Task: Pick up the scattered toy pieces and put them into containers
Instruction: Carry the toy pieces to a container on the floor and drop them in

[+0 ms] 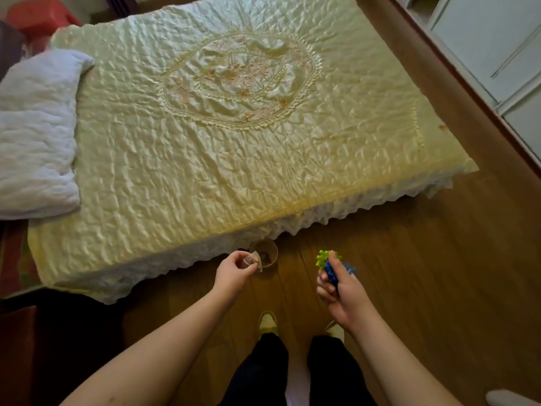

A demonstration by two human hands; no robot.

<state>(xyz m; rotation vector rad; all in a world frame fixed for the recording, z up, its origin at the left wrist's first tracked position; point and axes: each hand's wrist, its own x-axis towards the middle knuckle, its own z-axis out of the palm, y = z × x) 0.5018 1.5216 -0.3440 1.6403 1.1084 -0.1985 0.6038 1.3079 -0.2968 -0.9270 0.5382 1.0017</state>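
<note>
Clear cup (264,254): floor, by bed edge. L hand (234,271) beside it pinches tan piece (254,260), likely for dropping in. R hand (336,291), right of cup, clutches green/blue pieces (329,263), prob. awaiting a container.

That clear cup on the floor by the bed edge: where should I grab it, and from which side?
Grip the clear cup by its rim or upper wall, from above on the side nearest the person. It stands upright, mouth open, and the bed skirt crowds its far side. The left hand is nearest but already holds something.

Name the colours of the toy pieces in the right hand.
Blue and lime green toy pieces, head view.
</note>
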